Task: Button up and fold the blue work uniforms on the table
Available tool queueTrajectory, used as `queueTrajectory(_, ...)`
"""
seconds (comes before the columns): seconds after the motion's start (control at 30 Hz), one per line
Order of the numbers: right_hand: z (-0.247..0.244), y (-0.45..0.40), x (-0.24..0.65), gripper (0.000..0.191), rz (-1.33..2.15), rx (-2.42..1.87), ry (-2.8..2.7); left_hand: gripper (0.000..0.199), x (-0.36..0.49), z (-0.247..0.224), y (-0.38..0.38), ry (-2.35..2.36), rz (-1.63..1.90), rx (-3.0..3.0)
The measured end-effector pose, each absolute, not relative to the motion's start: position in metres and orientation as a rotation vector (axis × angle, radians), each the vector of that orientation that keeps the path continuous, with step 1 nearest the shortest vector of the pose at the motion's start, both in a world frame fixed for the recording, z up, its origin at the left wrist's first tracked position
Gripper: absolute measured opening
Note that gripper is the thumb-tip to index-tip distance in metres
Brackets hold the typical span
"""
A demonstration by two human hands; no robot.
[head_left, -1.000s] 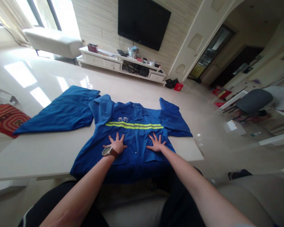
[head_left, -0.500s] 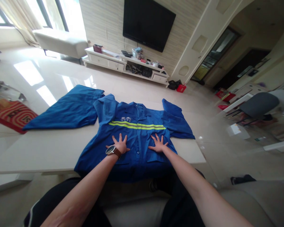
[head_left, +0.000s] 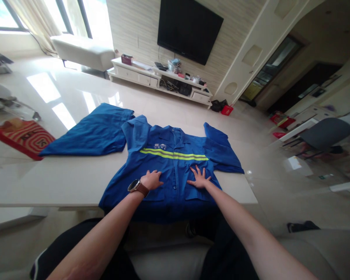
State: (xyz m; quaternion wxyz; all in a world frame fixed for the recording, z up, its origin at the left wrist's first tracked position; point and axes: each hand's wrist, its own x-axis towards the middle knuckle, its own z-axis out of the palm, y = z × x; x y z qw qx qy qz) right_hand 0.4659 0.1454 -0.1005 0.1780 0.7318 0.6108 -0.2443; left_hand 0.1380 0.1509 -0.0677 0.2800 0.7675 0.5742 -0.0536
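A blue work jacket with a yellow reflective stripe lies front up on the white table, its collar away from me and its lower edge hanging over the near side. My left hand, with a watch on the wrist, rests on the jacket's left front, its fingers pointing right and closer together. Spread flat, my right hand presses on the other front panel above a pocket. Neither hand grips the cloth. Left of the jacket lies another folded blue cloth garment, next to the jacket's sleeve.
A red paper bag stands at the table's left end. Beyond the table are a white TV cabinet with small items on it, a wall television and a pale bench. A grey chair stands at right.
My left hand has turned its fingers to the right and drawn them closer together. My right hand stays spread on the jacket. The whole view has shifted slightly.
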Motion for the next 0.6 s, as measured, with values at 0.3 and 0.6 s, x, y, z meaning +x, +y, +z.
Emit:
queueTrajectory(0.3,-0.072,0.155,0.459,0.11,-0.64,2.011,1.72,0.064,0.147,-0.045,0.144,1.537,-0.248,2.032)
queueTrajectory(0.6,-0.038,0.286,0.357,0.068,-0.397,1.978,2.161,0.058,0.163,-0.016,0.128,1.498,-0.293,1.995)
